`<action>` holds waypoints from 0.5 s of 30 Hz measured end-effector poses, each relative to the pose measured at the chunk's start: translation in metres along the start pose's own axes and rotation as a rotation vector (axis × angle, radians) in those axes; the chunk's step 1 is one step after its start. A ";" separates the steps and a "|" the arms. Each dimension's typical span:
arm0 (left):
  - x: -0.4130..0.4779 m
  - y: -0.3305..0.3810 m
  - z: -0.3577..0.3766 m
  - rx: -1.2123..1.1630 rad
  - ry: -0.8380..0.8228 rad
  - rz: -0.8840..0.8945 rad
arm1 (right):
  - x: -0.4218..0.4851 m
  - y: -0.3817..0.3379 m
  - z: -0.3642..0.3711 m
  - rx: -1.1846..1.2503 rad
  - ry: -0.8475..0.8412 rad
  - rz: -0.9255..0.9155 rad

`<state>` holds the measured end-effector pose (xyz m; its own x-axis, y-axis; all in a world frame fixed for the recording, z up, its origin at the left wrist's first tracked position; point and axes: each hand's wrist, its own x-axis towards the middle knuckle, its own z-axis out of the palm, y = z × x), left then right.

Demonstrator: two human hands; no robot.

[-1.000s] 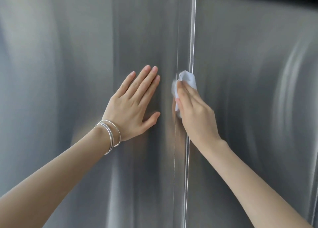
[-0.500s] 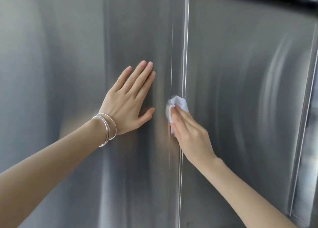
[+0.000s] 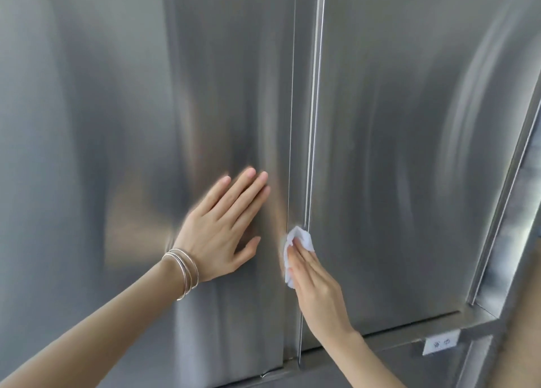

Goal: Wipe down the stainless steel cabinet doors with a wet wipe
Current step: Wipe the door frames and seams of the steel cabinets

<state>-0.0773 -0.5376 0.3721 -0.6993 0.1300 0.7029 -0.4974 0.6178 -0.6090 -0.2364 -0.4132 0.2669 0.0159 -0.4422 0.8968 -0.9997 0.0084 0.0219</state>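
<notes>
Wipe (image 3: 298,241), white and bunched, lies under the straight, close-set fingers of the right hand (image 3: 317,297), pressed onto the seam between the left door (image 3: 117,124) and the right door (image 3: 409,153), toward their lower part. Beside it the left hand (image 3: 222,229) rests flat on the left door, fingers straight, bangles (image 3: 184,270) at the wrist.

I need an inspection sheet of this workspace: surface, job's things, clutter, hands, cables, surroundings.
Surface: two steel doors, left door and right door, meeting at a vertical seam.
Job's things: white wipe pressed on the seam.
Clutter: nothing seen.
Hands: left hand flat on the left door, bangles on its wrist; right hand presses the wipe with straight fingers.
Cables: nothing seen.
Surroundings: steel frame below and right, small white label.
</notes>
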 end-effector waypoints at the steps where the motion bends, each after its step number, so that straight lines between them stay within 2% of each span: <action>1: 0.000 0.000 0.001 0.004 0.003 0.001 | 0.013 0.002 -0.003 0.011 0.006 0.015; 6: 0.001 -0.001 0.004 0.003 0.031 -0.006 | 0.084 0.004 -0.015 0.065 0.169 0.105; 9: 0.001 0.000 0.005 0.012 0.040 -0.011 | 0.036 -0.002 0.003 0.049 0.155 0.130; 12: 0.000 -0.001 0.005 0.014 0.042 -0.010 | -0.024 -0.010 0.016 0.016 0.064 0.125; 15: 0.000 -0.001 0.004 0.001 0.054 -0.011 | -0.005 -0.001 0.016 0.072 0.101 0.101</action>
<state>-0.0792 -0.5418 0.3716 -0.6649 0.1644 0.7286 -0.5057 0.6188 -0.6011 -0.2352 -0.4254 0.2558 -0.0863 -0.3494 0.9330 -0.9949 -0.0182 -0.0988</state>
